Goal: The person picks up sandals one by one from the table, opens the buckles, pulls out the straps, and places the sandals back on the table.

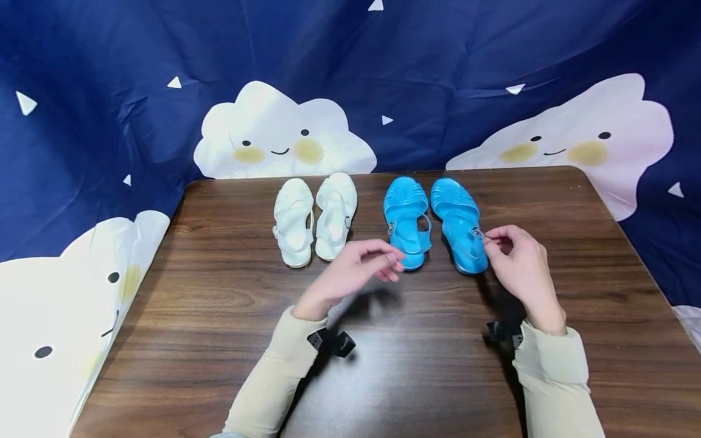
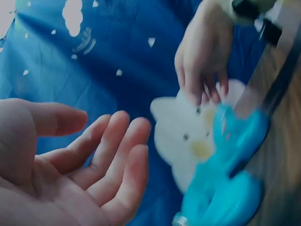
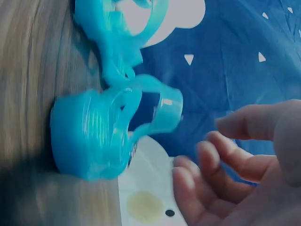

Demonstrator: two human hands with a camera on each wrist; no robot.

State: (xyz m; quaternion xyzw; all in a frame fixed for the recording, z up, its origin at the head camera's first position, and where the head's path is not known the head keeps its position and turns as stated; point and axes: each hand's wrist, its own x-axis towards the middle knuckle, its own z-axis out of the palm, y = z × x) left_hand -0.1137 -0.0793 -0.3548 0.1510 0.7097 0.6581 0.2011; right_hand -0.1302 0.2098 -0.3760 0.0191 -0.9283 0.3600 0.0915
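My right hand [image 1: 517, 261] is at the outer side of the right blue sandal [image 1: 457, 213], with thumb and forefinger close to its buckle [image 1: 478, 233]. In the right wrist view a gap shows between my loosely bent fingers [image 3: 188, 181] and the raised blue strap [image 3: 168, 110]. My left hand [image 1: 361, 267] hovers near the heel of the other blue sandal [image 1: 405, 207]. Its fingers are relaxed and hold nothing, as the left wrist view shows. Both blue sandals lie side by side, toes towards the back.
A pair of white sandals, a left one [image 1: 292, 222] and a right one [image 1: 336, 213], lies left of the blue pair on the brown wooden table [image 1: 219, 340]. Behind the table hangs a dark blue cloth [image 1: 427, 73] printed with clouds.
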